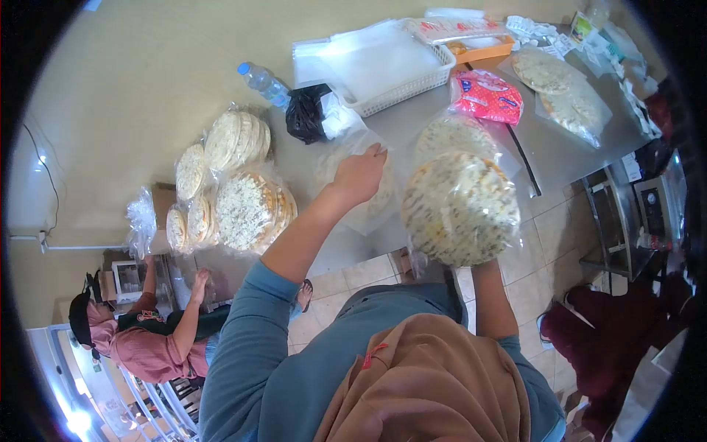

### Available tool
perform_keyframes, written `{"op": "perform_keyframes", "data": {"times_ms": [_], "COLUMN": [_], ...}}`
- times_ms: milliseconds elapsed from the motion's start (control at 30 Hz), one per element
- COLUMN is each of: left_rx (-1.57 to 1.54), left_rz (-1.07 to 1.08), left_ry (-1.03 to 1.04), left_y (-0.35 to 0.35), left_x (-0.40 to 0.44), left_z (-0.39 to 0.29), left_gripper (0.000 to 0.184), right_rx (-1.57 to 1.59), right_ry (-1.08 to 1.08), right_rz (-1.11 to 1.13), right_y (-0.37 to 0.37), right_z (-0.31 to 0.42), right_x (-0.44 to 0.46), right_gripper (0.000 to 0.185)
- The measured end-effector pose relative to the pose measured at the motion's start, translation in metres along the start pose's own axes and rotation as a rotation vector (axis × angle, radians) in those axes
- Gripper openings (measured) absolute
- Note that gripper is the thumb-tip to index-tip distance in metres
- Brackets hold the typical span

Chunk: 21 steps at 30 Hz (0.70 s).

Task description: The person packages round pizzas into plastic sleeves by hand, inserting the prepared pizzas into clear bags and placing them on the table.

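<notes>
My left hand (361, 174) is closed over the table, its fingertips pinching what looks like a clear plastic bag (362, 214). A pale round pizza shows faintly through that bag. My right hand is hidden beneath a large bagged pizza (462, 210), which it holds up at the table's front edge; only the wrist and forearm show below. The pizza has a pale, speckled topping under clear plastic. Just behind it on the table lies another bagged pizza (453, 136), partly covered.
Stacks of bagged pizzas (250, 210) stand at left. Behind are a black plastic bag (306, 114), water bottle (264, 85), white basket (409, 88) with plastic sheets, and pink package (486, 97). More pizzas (563, 88) lie right. A co-worker (158, 335) works at far left.
</notes>
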<state>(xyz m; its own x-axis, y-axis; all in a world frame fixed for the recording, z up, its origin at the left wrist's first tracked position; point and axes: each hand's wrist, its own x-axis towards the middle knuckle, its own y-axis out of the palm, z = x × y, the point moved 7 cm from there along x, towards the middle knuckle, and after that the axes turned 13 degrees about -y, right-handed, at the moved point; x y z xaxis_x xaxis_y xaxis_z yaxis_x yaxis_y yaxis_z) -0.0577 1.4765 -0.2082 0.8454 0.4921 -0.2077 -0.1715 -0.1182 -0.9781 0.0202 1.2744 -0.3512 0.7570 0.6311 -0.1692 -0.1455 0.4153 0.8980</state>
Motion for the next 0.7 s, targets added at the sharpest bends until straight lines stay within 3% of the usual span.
{"op": "perform_keyframes", "data": {"times_ms": [333, 500, 633, 700], "left_rx": [-0.170, -0.205, -0.290, -0.512], "left_rz": [0.088, -0.087, -0.052, -0.262], "left_ry": [0.008, -0.039, 0.021, -0.029], "left_y": [0.009, 0.009, 0.007, 0.003], "left_x": [0.003, -0.005, -0.025, -0.051], "left_z": [0.003, 0.008, -0.008, 0.005], "left_gripper": [0.058, 0.059, 0.055, 0.044], "right_rx": [0.020, 0.027, 0.035, 0.036], "right_ry": [0.360, 0.453, 0.474, 0.473], "right_rz": [0.228, 0.283, 0.292, 0.276], "right_y": [0.053, 0.067, 0.072, 0.070], "right_z": [-0.084, -0.107, -0.119, -0.121], "right_x": [0.014, 0.017, 0.024, 0.026], "right_gripper": [0.054, 0.054, 0.054, 0.054]}}
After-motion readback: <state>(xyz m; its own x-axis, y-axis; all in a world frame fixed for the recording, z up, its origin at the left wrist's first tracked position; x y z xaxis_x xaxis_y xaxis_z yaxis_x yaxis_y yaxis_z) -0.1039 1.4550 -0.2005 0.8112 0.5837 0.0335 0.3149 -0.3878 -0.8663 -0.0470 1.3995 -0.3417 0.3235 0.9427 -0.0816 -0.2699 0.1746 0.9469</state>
